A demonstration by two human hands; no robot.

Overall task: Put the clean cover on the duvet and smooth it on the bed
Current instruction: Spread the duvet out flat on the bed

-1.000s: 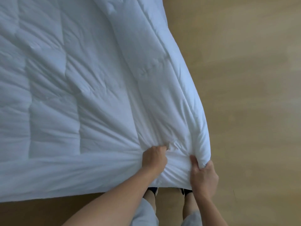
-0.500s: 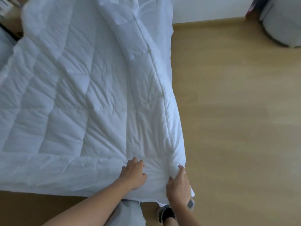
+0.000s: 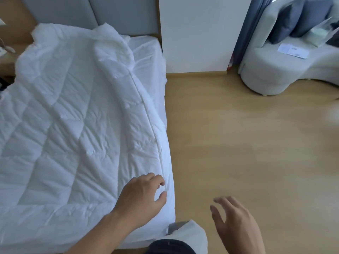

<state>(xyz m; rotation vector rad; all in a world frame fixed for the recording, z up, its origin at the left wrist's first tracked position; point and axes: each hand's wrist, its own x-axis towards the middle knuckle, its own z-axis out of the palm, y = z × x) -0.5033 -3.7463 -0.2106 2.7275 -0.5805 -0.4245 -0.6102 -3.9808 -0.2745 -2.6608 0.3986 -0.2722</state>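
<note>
On bed (image 3: 146,50): white quilted duvet (image 3: 73,116) spread out, rumpled. My left hand (image 3: 141,197) sits loose over its near corner, gripping nothing; my right hand (image 3: 236,222) is fingers-spread above wood floor (image 3: 238,134). Paper (image 3: 291,49) on grey chair (image 3: 266,70), print unreadable.

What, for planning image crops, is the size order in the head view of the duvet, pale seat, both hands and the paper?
1. duvet: largest.
2. pale seat, though far off and cut by the frame.
3. left hand and right hand: alike, unranked; nearness to the camera enlarges them.
4. paper on the seat: smallest.
</note>
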